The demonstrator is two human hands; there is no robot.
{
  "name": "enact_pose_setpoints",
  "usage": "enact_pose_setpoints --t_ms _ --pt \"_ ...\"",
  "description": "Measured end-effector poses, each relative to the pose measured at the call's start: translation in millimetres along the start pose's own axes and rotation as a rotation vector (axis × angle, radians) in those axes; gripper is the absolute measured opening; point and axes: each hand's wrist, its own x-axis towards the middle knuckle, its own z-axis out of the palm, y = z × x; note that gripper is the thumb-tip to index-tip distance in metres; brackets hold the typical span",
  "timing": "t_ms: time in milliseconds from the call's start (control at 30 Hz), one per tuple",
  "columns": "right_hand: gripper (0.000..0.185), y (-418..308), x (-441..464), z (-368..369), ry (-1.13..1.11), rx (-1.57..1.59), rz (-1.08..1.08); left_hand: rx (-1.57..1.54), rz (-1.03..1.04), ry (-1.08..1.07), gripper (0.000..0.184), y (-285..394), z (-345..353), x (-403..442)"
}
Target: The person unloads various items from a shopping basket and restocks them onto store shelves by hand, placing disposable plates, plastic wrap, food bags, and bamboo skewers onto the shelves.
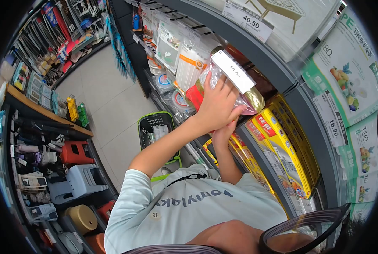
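My left hand [216, 101] lies over a clear plastic package [244, 106] with red and gold parts, its fingers spread on the wrapping just below a white price tag [233, 71]. Under it, my right hand [224, 134] is at the package's lower edge, near the shelf front; its fingers are partly hidden by my left hand. White packs with an orange mark [190, 63] hang beside the package. Yellow boxes [284, 150] stand on the shelf to the right of my hands.
A black basket with a green rim [158, 115] sits on the tiled floor [108, 95]. Shelves with a grey stool [81, 182] and a red stool [75, 152] line the left. Green and white bags [346, 80] hang at the right.
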Motion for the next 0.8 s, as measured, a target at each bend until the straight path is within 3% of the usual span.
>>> enact_pose_setpoints --t_ms 433,500,800 --pt "0.047 8.1 -6.7 -5.2 -0.013 -0.037 0.026 -0.004 0.002 0.006 0.062 2.7 -4.2 -0.6" --pt "0.044 13.5 -2.7 -8.9 -0.074 -0.069 -0.091 0.000 -0.009 -0.030 0.061 3.3 -5.8 -0.6" --pt "0.048 -0.4 -2.3 -0.9 -0.033 0.036 0.048 0.012 -0.020 -0.072 0.059 2.3 -0.1 6.5"
